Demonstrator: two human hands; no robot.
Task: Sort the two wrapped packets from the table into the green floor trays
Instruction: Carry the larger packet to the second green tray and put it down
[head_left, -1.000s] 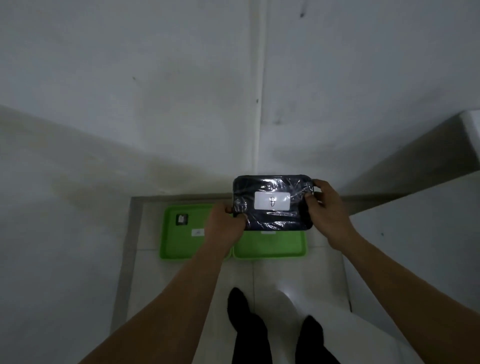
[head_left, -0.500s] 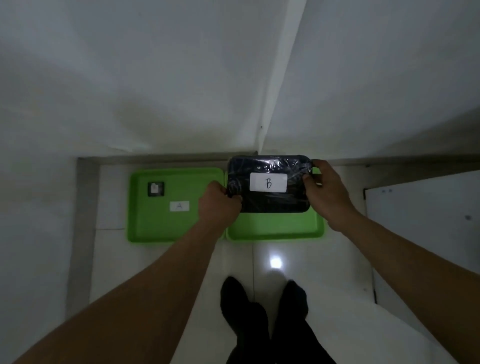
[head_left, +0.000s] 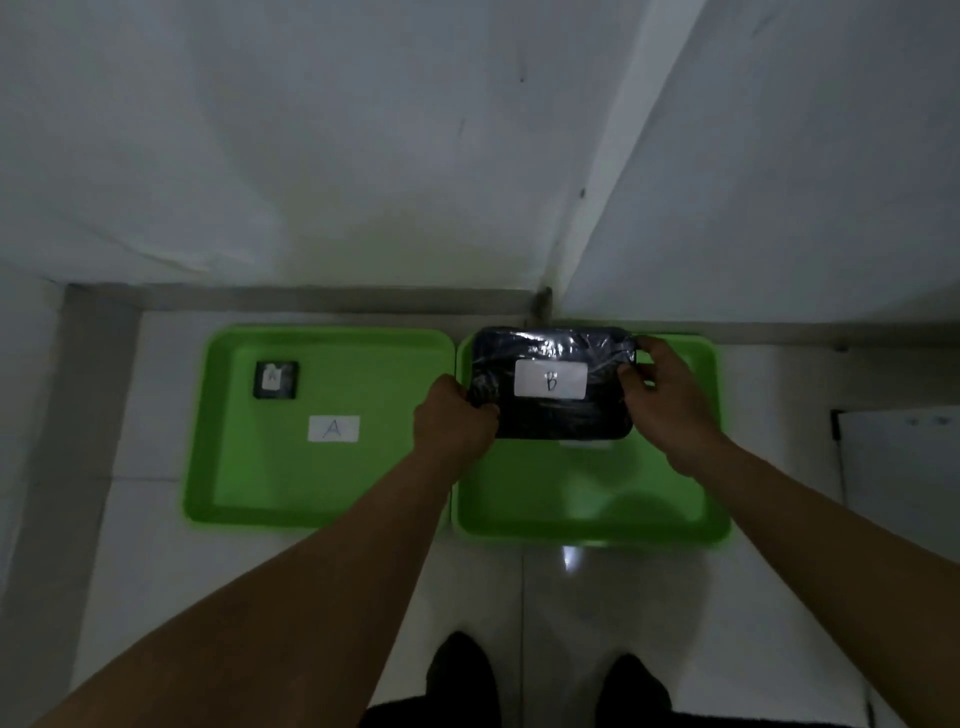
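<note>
Both my hands hold a large dark packet (head_left: 550, 415) wrapped in clear film, with a white label marked B. My left hand (head_left: 454, 421) grips its left end and my right hand (head_left: 662, 400) grips its right end. The packet hangs over the far part of the right green tray (head_left: 587, 499); whether it touches the tray I cannot tell. The left green tray (head_left: 291, 478) carries a white label marked A, and a small dark wrapped packet (head_left: 275, 380) lies in its far left corner.
The two trays sit side by side on a white tiled floor against a grey skirting and white walls that meet in a corner (head_left: 545, 301). A white panel edge (head_left: 893, 457) stands at the right. My dark shoes (head_left: 462, 675) are just behind the trays.
The view has tipped downward and closer to the floor. Both hands have carried the B packet lower, from in front of the wall to over the right tray.
</note>
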